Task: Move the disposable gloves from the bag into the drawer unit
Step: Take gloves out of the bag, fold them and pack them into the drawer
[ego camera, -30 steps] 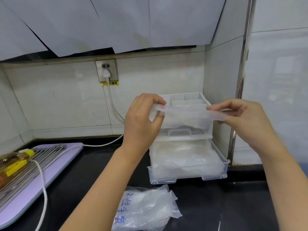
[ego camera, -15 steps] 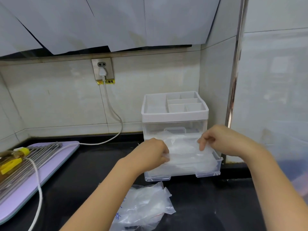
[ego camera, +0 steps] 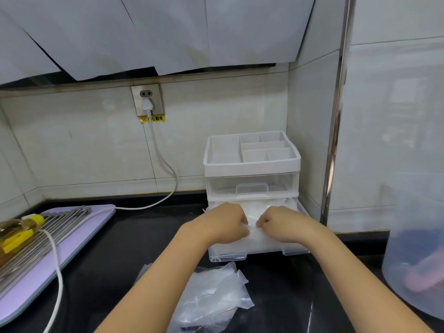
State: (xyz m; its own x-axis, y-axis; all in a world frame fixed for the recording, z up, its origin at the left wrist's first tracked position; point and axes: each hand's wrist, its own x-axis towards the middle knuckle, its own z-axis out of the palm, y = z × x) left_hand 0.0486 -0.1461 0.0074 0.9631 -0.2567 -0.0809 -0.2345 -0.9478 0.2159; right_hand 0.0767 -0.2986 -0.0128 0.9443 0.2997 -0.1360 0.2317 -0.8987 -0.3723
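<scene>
A clear plastic drawer unit (ego camera: 251,179) with a white divided top tray stands on the black counter against the right wall. Its bottom drawer (ego camera: 264,252) is pulled out and holds a pile of thin translucent disposable gloves (ego camera: 252,209). My left hand (ego camera: 225,224) and my right hand (ego camera: 280,224) are side by side inside the drawer, fingers curled down onto the gloves, pinching the film between them. The crumpled clear plastic bag (ego camera: 213,296) lies on the counter in front of the drawer, partly hidden by my left forearm.
A lilac tray (ego camera: 79,233) with metal skewers and a yellow-capped bottle (ego camera: 19,230) lies at the left. A white cable (ego camera: 165,186) runs from the wall socket (ego camera: 147,99) across it. A large translucent tub (ego camera: 415,255) stands at the right edge.
My hands came down from chest height, where they held a glove stretched between them, into the open bottom drawer and drew together over the pile.
</scene>
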